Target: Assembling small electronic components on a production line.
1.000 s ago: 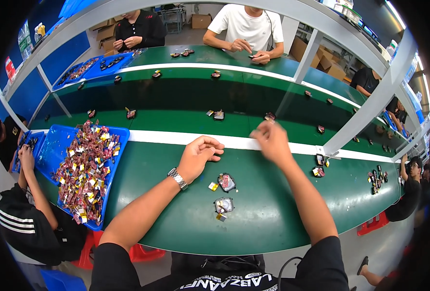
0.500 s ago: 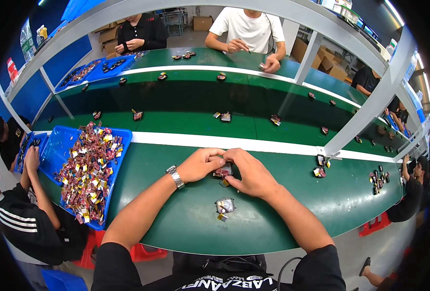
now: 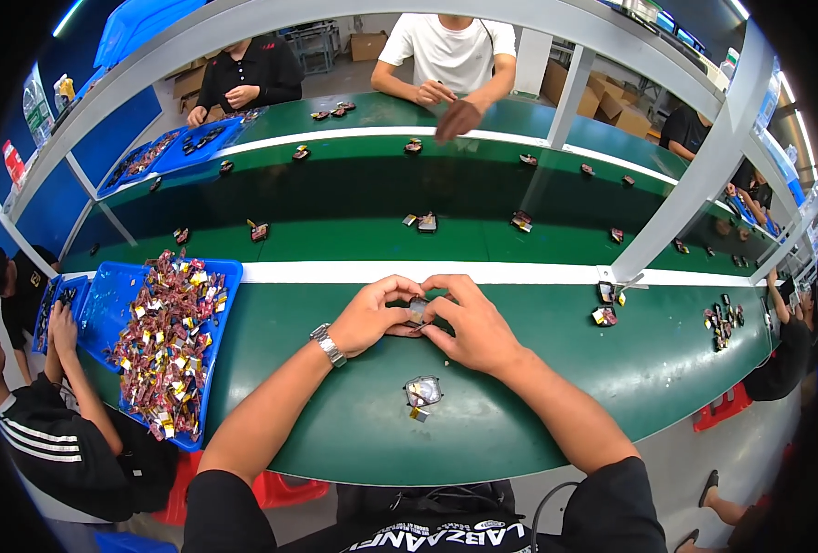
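Note:
My left hand, with a metal watch on its wrist, and my right hand meet over the green work surface. Their fingertips pinch a small dark casing with electronic parts from both sides. Fingers cover much of it, so its details are hard to make out. Nearer to me lies a similar open casing, squarish with a pale inside and a small yellow-and-white piece beside its lower edge. Neither hand touches that one.
At my left a blue tray holds a heap of small reddish boards with yellow-white pieces. Beyond a white edge strip, spaced units lie on a green conveyor. A grey frame post stands right. More units lie far right. Several people sit around.
My fingers have shifted around the casing, which now shows more between both hands' fingertips. Across the conveyor, the person in white has reached toward the belt. My view has turned slightly.

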A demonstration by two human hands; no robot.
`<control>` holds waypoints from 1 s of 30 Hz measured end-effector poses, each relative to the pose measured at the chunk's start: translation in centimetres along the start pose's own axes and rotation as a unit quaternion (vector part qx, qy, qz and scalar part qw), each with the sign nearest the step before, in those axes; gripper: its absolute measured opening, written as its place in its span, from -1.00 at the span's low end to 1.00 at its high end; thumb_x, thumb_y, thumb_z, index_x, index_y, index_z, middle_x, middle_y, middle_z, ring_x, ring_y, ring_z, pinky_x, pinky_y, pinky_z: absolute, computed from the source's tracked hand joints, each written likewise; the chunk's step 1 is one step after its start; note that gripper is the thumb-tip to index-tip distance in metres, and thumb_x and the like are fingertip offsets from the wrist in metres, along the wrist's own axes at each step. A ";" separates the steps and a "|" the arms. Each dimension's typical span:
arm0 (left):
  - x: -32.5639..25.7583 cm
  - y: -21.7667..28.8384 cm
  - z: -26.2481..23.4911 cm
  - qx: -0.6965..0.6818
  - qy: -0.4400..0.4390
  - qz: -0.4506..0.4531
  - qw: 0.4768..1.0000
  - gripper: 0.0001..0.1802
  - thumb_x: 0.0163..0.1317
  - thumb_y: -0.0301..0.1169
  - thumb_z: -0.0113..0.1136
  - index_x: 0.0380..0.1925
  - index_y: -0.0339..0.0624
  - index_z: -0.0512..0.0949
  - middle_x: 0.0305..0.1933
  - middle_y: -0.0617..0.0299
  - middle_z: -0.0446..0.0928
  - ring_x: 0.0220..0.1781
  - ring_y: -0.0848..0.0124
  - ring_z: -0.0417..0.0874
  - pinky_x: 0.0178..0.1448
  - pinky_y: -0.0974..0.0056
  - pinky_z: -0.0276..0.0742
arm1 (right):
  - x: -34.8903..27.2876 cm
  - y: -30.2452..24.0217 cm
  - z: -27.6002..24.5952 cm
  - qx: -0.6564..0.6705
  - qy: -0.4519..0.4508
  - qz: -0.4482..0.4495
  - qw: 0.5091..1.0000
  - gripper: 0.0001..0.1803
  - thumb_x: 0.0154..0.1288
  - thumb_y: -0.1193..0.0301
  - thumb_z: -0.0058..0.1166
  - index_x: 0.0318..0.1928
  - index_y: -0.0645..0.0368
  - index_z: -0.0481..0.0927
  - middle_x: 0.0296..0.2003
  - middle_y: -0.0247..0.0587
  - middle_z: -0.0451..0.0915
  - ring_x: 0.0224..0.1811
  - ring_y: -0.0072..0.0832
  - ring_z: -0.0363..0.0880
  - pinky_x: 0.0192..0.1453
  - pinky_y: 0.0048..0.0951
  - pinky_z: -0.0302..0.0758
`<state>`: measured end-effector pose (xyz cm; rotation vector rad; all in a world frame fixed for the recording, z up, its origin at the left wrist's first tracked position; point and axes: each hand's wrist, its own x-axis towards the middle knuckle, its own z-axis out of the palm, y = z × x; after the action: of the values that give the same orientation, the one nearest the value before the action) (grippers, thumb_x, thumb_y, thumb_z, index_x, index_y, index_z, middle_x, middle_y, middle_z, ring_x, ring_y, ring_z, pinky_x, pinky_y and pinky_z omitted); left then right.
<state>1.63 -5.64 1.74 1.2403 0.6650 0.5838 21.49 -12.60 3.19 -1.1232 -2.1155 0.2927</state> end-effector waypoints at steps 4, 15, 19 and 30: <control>0.1 -0.4 -0.4 -0.042 -0.031 -0.011 0.999 -0.65 0.36 -0.61 -0.02 0.13 -0.20 0.38 0.14 0.04 0.50 0.12 0.28 0.63 0.15 0.15 0.70 | 0.4 0.0 0.1 -0.020 0.004 -0.035 0.999 -0.81 0.07 0.53 0.28 -0.27 0.19 0.59 0.10 -0.13 0.41 0.11 -0.14 0.41 0.08 -0.27 0.53; -0.3 -0.2 -0.6 -0.090 -0.090 0.023 0.992 -0.53 0.31 -0.64 0.02 0.24 -0.27 0.34 0.21 0.06 0.45 0.20 0.31 0.56 0.31 0.08 0.56 | 0.2 0.6 1.7 0.062 0.093 0.082 0.990 -0.91 0.16 0.46 0.21 -0.32 0.20 0.66 0.10 -0.13 0.51 0.18 -0.18 0.42 0.20 -0.23 0.45; -0.2 -0.2 -0.4 -0.083 -0.072 0.021 0.994 -0.57 0.33 -0.63 0.01 0.21 -0.25 0.36 0.20 0.09 0.45 0.19 0.34 0.57 0.30 0.13 0.58 | 0.2 0.3 1.4 0.098 0.083 0.091 0.988 -0.90 0.15 0.44 0.23 -0.31 0.17 0.67 0.09 -0.17 0.53 0.16 -0.19 0.45 0.22 -0.21 0.43; 0.0 -0.9 -0.5 -0.100 -0.080 0.033 0.991 -0.64 0.42 -0.52 -0.03 0.20 -0.20 0.37 0.24 0.13 0.45 0.22 0.41 0.54 0.29 0.20 0.55 | -0.1 -0.1 2.4 0.102 0.147 0.081 0.980 -0.91 0.18 0.49 0.21 -0.29 0.21 0.67 0.05 -0.20 0.54 0.11 -0.24 0.46 0.13 -0.29 0.50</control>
<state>1.33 -5.50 0.77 1.1101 0.4217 0.5838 19.83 -12.44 1.47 -1.1415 -1.6980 0.3855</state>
